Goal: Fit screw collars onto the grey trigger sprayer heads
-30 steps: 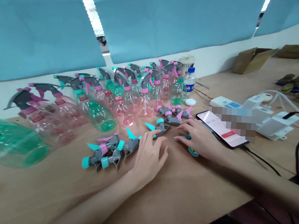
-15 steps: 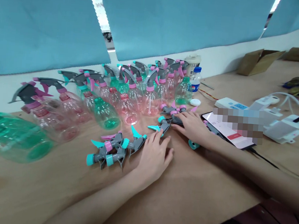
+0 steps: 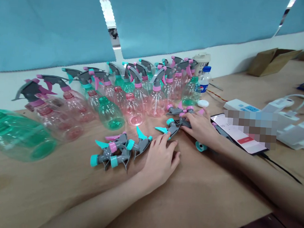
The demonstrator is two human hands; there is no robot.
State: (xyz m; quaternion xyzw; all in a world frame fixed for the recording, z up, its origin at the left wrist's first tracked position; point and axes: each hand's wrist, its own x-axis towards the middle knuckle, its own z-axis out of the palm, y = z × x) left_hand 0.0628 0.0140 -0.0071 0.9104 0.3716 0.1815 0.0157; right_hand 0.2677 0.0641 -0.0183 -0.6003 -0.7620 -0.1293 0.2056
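My left hand (image 3: 160, 159) rests low over the table with its fingers spread. Its fingertips reach the near end of a turquoise-collared trigger spray head (image 3: 174, 128); I cannot tell whether they touch. To its left lie several loose spray heads (image 3: 122, 152) with turquoise and pink collars. My right hand (image 3: 203, 126) has thumb and fingers closed about a grey spray head with a pink collar (image 3: 184, 121), partly hidden by the fingers. Another pink-collared spray head (image 3: 175, 110) lies just beyond. Below my right wrist shows a turquoise collar (image 3: 200, 146).
Behind stand pink and green bottles, several with spray heads, such as a pink one (image 3: 156, 104). Open-necked green bottles (image 3: 111, 114) stand or lie leftward. At right are a phone (image 3: 240, 134), a white power strip (image 3: 242, 105), a Pepsi bottle (image 3: 204, 81) and a cardboard box (image 3: 271, 62).
The whole view has shifted slightly, so everything sits a little further right. Both hands keep nearly the same places and poses among the spray heads.
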